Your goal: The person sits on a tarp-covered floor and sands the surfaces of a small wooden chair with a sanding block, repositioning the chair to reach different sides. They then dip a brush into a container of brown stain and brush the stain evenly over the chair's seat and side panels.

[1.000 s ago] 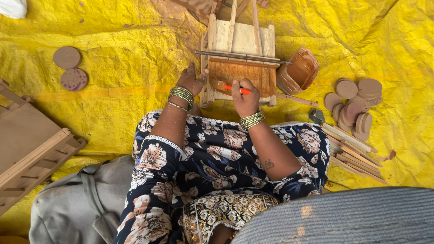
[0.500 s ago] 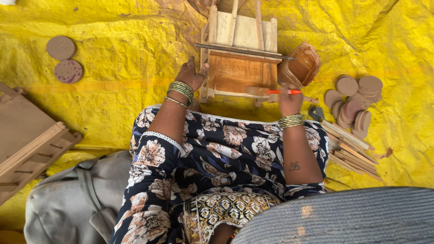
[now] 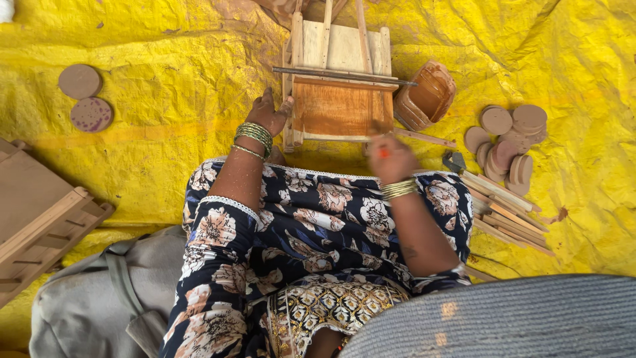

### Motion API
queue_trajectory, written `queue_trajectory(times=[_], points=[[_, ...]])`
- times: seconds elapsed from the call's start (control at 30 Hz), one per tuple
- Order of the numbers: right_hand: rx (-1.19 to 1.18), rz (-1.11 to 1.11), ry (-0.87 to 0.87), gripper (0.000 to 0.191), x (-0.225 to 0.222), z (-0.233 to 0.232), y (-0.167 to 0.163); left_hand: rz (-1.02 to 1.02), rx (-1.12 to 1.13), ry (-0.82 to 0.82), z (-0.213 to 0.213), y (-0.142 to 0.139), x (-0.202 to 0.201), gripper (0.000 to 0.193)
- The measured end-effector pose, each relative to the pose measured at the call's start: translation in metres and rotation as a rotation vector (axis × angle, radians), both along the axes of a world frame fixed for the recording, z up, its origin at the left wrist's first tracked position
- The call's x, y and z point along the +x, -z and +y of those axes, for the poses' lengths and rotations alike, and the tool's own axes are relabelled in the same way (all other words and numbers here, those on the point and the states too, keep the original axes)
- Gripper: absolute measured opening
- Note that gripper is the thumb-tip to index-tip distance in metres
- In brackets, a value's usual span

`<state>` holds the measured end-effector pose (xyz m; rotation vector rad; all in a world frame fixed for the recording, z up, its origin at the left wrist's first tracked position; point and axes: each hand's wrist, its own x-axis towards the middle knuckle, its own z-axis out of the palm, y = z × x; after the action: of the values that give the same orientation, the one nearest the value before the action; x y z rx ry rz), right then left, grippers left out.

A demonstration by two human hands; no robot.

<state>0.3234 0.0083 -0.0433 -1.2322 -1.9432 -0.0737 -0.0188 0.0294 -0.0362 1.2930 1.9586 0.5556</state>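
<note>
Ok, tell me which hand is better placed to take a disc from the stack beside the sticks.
Right, probably: the right hand lies nearer the disc stack, though it holds an orange tool. The left hand rests on the wooden frame's opposite edge.

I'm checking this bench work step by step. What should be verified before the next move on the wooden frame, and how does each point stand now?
1. Left hand steadies the frame: ok, it rests against the frame's left post.
2. Right hand grips a tool: cannot tell, the hand is blurred; only a bit of orange shows.
3. Frame sits on the yellow sheet: ok.
4. Discs close by: ok, piled right of the frame.
5. Sticks close by: ok, beside the right knee.
</note>
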Motion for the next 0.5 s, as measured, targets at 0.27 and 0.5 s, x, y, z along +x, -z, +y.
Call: queue_trajectory(times=[0.27, 0.5], points=[[-0.058, -0.011, -0.214, 0.025, -0.107, -0.021, -0.021, -0.008, 0.037, -0.023, -0.001, 0.001, 0.000, 0.101], [-0.260, 0.391, -0.181, 0.035, -0.116, 0.007, -0.008, -0.030, 0.058, -0.013, -0.002, -0.002, 0.000, 0.101]])
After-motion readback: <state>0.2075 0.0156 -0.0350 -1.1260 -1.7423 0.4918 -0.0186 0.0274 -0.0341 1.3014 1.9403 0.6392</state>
